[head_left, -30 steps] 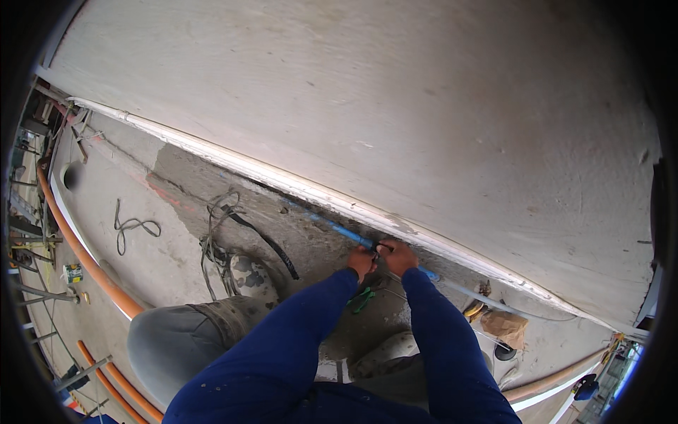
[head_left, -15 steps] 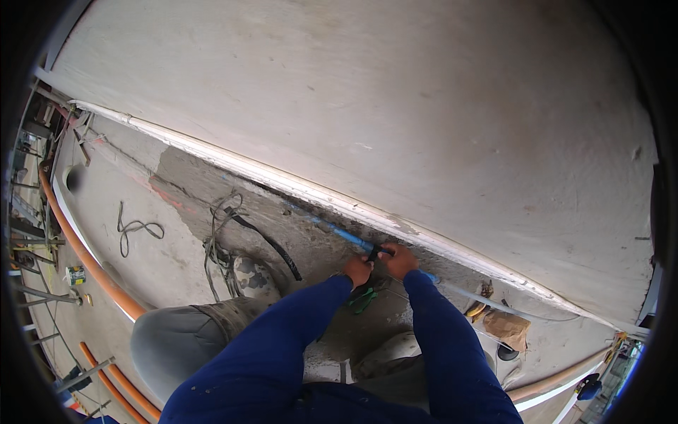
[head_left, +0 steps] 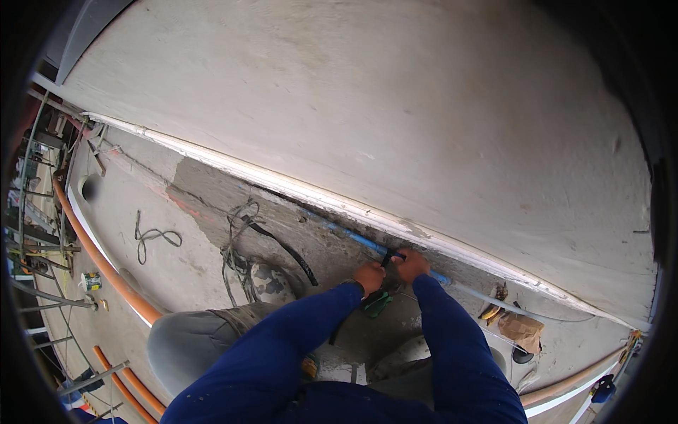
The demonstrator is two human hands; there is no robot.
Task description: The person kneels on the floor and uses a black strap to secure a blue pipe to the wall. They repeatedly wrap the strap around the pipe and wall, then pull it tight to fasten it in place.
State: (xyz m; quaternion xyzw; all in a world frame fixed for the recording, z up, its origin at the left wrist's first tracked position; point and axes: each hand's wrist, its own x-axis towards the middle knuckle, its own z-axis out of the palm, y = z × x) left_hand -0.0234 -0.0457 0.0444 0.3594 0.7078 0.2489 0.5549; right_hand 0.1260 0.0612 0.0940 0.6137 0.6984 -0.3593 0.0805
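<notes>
A blue pipe (head_left: 359, 237) runs along the foot of the wall, with a black strip (head_left: 387, 256) wrapped around it near my hands. My left hand (head_left: 369, 277) is closed on the strip on the near side of the pipe. Right beside it, my right hand (head_left: 412, 266) is closed at the wrap, its fingers against the strip and pipe. Below my hands lies a green and black object (head_left: 378, 304) whose kind I cannot make out. To the right the blue pipe continues to a blue end piece (head_left: 441, 278), then a thinner pale hose (head_left: 487, 295).
A smooth wall (head_left: 395, 113) rises ahead, with a white ledge (head_left: 282, 182) at its base. A tangled cord (head_left: 233, 258) and another black strip (head_left: 289, 252) lie left. Brown paper (head_left: 521, 331) lies right. An orange pipe (head_left: 106, 261) curves along the left edge.
The whole view has shifted slightly, moving the scene right and down. Both hands stay close together at the black strip on the blue pipe.
</notes>
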